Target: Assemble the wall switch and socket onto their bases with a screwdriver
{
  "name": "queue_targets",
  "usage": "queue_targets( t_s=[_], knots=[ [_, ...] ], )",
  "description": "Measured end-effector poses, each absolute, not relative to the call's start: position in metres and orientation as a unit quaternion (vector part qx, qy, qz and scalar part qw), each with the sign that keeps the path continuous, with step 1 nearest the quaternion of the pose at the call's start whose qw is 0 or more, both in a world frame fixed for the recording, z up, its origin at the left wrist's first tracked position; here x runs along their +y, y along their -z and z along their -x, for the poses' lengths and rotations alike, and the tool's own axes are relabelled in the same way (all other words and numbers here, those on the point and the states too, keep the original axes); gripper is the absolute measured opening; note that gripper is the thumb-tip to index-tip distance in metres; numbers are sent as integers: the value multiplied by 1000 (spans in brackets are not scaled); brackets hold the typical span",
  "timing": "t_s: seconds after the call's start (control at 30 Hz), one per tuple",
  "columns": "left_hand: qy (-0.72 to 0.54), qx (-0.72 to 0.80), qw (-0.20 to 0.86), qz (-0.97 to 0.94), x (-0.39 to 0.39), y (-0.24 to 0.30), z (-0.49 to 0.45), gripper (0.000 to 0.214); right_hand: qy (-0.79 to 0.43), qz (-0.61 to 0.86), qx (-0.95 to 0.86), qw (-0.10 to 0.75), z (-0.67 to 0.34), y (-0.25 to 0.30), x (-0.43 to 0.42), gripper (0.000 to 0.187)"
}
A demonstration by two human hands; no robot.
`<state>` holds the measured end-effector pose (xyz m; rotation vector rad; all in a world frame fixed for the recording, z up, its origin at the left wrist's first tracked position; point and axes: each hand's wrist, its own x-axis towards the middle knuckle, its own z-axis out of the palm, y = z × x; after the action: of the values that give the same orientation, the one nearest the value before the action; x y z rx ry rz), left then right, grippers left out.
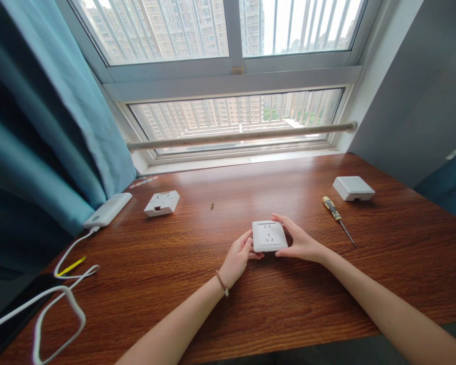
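Note:
A white wall socket (269, 236) with a square faceplate is held between my two hands above the wooden table, its slotted face turned up towards me. My left hand (240, 256) grips its left edge, fingers curled partly underneath. Along the right side, my right hand (297, 239) holds it with the thumb near the lower corner and a finger at the top edge. The socket's underside is hidden. Two small brass-coloured screws (212, 206) lie on the table beyond my left hand. A screwdriver (332, 208) with a yellow and grey handle lies to the right.
A white mounting box (162, 203) sits at the back left, another white box (353, 188) at the back right. A white power bank (108, 210) with a looping white cable (69, 291) lies by the blue curtain (79, 101), near a yellow stick-like item (72, 266). A window stands behind the table.

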<state>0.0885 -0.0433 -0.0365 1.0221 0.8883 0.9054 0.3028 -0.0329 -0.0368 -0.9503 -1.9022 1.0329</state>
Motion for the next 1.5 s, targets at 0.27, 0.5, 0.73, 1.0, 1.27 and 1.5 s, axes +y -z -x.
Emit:
queue_targets(
  t_s=[0.27,0.5,0.73,1.0,1.27,1.5],
  knots=[
    [-405,396,700,-435,-41,37,-89,58,-381,369,-760,377,-301,33,-33,92],
    [-395,395,703,-440,-41,33,-89,53,-392,366,-757,374,-302,30,-35,91],
    [-380,408,697,-450,-41,32,-90,49,-432,324,-753,376,-303,31,-35,94],
    [-383,424,692,-441,-41,36,-90,56,-403,361,-743,395,-331,21,-18,86],
    [-381,424,688,-449,-41,35,-91,57,-253,471,-788,304,-410,30,45,87],
    [-375,426,681,-463,-41,36,-91,57,-210,508,-824,136,-433,32,78,92]
  ],
)
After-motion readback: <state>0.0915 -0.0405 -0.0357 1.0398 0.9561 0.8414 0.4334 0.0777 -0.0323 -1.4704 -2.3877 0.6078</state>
